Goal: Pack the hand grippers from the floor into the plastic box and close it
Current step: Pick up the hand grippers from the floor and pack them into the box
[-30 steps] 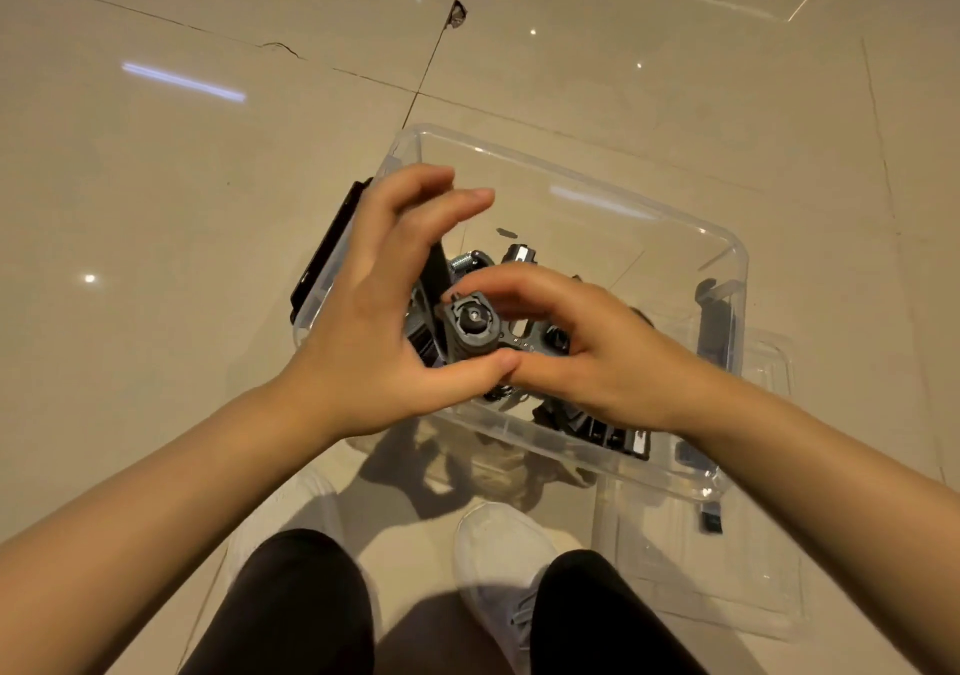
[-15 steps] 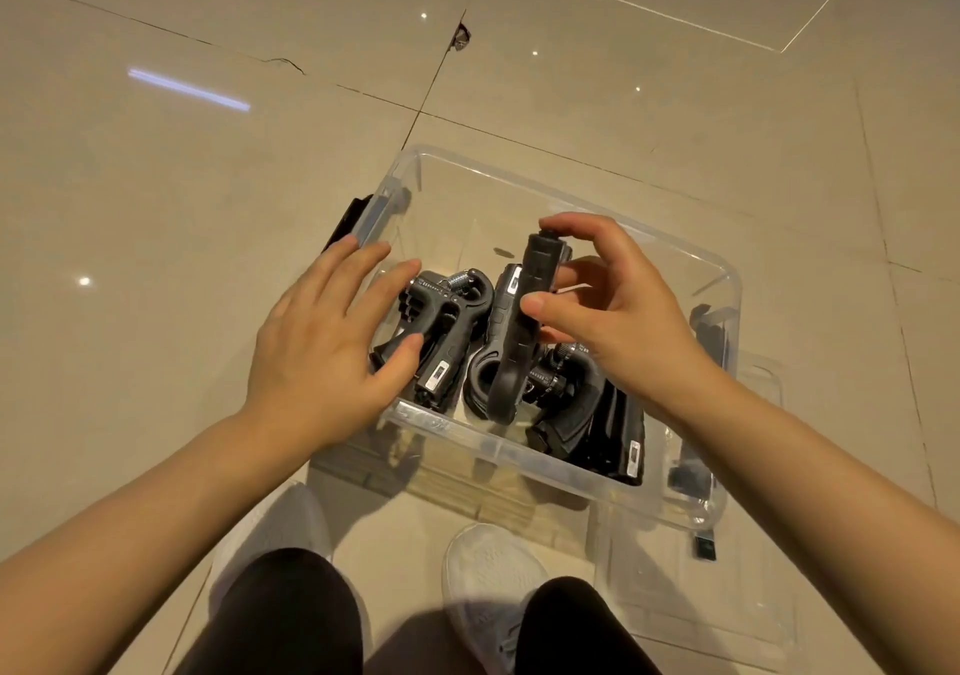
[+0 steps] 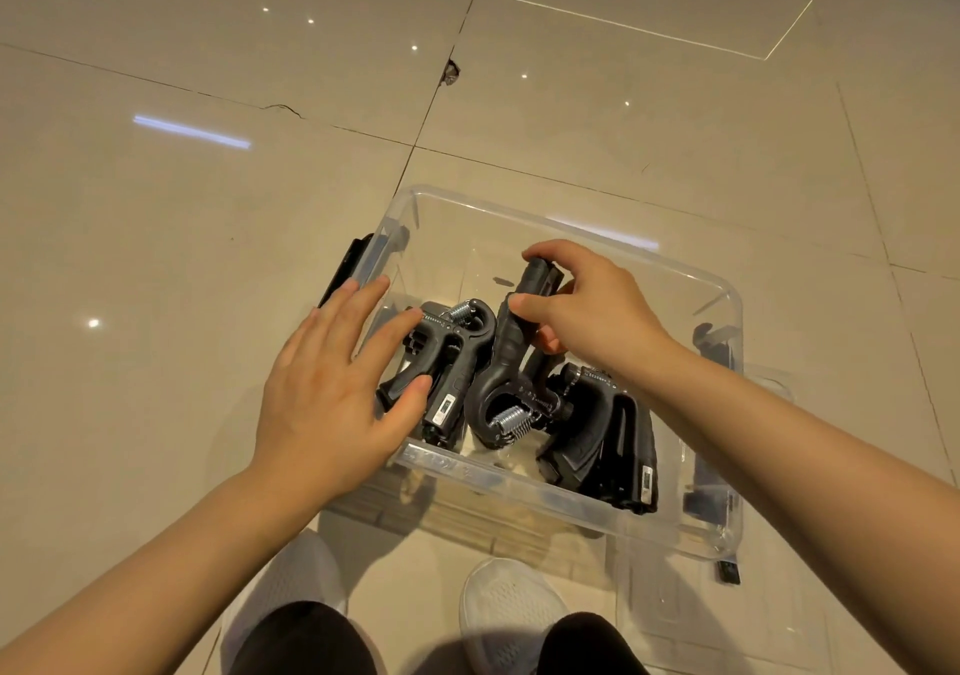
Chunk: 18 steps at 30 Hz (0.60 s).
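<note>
A person crouches over a clear, rectangular plastic box [image 3: 566,505] standing open on a glossy beige tiled floor [image 3: 156,258]. Inside lie several black hand grippers with coiled steel springs.

The right hand [image 3: 587,310] reaches into the box and holds one black hand gripper [image 3: 511,357] by its upper handle, fingers curled over the top and thumb pinching the near side. This gripper stands tilted, its silver spring [image 3: 511,422] low, near the front wall of the box, below the fingertips.

The left hand [image 3: 332,393] lies flat with fingers straight and slightly spread, holding nothing. Its fingertips reach over the left rim of the box; the index fingertip and the thumb touch a second black hand gripper [image 3: 441,357] lying just beyond them, spring end pointing away from the person.

Beneath the right wrist, further black hand grippers [image 3: 602,435] are stacked against the front wall. Small pale labels sit on two of the handles; the print is too small to read. Raised lettering on the front rim of the box is also illegible.

A black clip latch [image 3: 345,269] hangs outside the left wall, just beyond the left fingertips. A clear plastic lid [image 3: 779,612] lies flat on the floor, partly under the box's right end. Two white shoes [image 3: 509,612] and dark trouser knees show at the bottom edge.
</note>
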Available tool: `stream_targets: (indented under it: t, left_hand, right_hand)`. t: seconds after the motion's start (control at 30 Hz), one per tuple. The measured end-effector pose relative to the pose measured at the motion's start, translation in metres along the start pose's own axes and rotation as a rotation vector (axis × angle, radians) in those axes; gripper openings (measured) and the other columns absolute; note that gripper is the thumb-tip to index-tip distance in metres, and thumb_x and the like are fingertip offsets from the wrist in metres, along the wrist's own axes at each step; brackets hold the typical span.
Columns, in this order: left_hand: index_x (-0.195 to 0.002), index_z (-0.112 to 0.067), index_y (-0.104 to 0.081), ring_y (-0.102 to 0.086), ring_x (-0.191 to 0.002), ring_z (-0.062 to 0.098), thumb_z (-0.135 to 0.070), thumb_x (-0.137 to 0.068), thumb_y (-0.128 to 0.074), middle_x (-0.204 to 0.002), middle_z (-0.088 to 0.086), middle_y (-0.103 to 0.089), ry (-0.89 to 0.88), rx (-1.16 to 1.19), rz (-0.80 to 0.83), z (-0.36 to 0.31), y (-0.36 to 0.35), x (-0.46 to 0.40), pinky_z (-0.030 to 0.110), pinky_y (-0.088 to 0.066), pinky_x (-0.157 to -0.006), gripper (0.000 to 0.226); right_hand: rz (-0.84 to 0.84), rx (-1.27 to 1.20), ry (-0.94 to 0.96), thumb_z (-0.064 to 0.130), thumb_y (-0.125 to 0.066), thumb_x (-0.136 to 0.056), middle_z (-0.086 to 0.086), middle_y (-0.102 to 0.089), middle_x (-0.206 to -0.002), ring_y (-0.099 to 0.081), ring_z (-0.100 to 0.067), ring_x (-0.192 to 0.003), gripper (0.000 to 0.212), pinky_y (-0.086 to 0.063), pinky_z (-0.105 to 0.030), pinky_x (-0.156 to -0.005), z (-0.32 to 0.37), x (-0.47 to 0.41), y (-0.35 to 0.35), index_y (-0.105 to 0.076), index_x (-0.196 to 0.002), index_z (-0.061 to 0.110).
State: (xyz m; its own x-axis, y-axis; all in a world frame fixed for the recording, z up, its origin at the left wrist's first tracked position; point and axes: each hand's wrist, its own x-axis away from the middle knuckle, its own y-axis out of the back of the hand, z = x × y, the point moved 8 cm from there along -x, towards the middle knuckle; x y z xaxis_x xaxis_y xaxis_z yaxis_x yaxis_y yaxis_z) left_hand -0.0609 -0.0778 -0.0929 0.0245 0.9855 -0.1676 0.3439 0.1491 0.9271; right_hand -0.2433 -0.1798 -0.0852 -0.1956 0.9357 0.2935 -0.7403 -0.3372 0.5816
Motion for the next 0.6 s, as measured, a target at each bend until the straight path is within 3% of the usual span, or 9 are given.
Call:
stream_targets:
  t: [0.13, 0.27, 0.37, 0.43, 0.53, 0.6]
  left_hand:
    - [-0.128, -0.021, -0.056, -0.035, -0.135, 0.026, -0.048, -0.085, -0.04, -0.144, 0.005, -0.041, -0.006, 0.023, -0.012, 0.0, 0.001, 0.0, 0.051, -0.038, -0.101, 0.053]
    - [-0.125, -0.02, -0.058, -0.036, -0.134, 0.026, -0.046, -0.084, -0.042, -0.14, 0.006, -0.045, -0.002, 0.049, -0.032, 0.002, 0.002, 0.0, 0.052, -0.038, -0.101, 0.051]
    - [-0.123, -0.019, -0.06, -0.038, -0.133, 0.026, -0.045, -0.084, -0.044, -0.139, 0.006, -0.047, -0.008, 0.065, -0.056, 0.003, 0.004, -0.001, 0.052, -0.039, -0.1, 0.049]
    - [-0.121, -0.019, -0.061, -0.039, -0.132, 0.027, -0.045, -0.083, -0.045, -0.137, 0.006, -0.048, -0.013, 0.067, -0.071, 0.002, 0.005, -0.001, 0.051, -0.039, -0.099, 0.048]
    - [-0.119, -0.019, -0.062, -0.04, -0.131, 0.027, -0.044, -0.083, -0.045, -0.136, 0.006, -0.049, -0.016, 0.074, -0.087, 0.002, 0.005, -0.001, 0.049, -0.039, -0.098, 0.047]
    - [-0.118, -0.018, -0.062, -0.04, -0.131, 0.027, -0.044, -0.083, -0.045, -0.135, 0.006, -0.05, -0.016, 0.076, -0.088, 0.002, 0.005, -0.001, 0.049, -0.039, -0.098, 0.047]
  right_hand:
    - [0.006, 0.28, 0.017, 0.028, -0.065, -0.084, -0.003, -0.063, -0.115, -0.063, -0.027, -0.093, 0.051, -0.05, -0.032, -0.082, -0.013, -0.02, -0.017, -0.048, -0.133, 0.024]
    - [-0.027, 0.69, 0.262, 0.021, -0.048, -0.095, -0.012, -0.059, -0.104, -0.056, -0.031, -0.091, 0.046, -0.042, -0.034, -0.072, -0.019, -0.018, -0.023, -0.037, -0.14, 0.023]
    - [0.068, 0.768, 0.354, 0.032, -0.052, -0.093, -0.007, -0.052, -0.124, -0.049, -0.026, -0.111, 0.049, -0.041, -0.037, -0.093, -0.027, -0.006, -0.022, -0.039, -0.14, 0.026]
    - [0.182, 0.848, 0.357, 0.044, -0.053, -0.09, -0.005, -0.039, -0.142, -0.036, -0.025, -0.128, 0.058, -0.031, -0.04, -0.106, -0.037, 0.004, -0.026, -0.032, -0.143, 0.031]
    - [0.336, 0.933, 0.311, 0.056, -0.057, -0.083, -0.006, -0.017, -0.155, -0.013, -0.026, -0.142, 0.082, -0.015, -0.044, -0.115, -0.055, 0.012, -0.037, -0.012, -0.148, 0.036]
    - [0.361, 0.904, 0.278, 0.056, -0.062, -0.079, -0.007, -0.012, -0.156, -0.007, -0.026, -0.143, 0.09, -0.011, -0.044, -0.116, -0.058, 0.01, -0.039, -0.007, -0.148, 0.037]
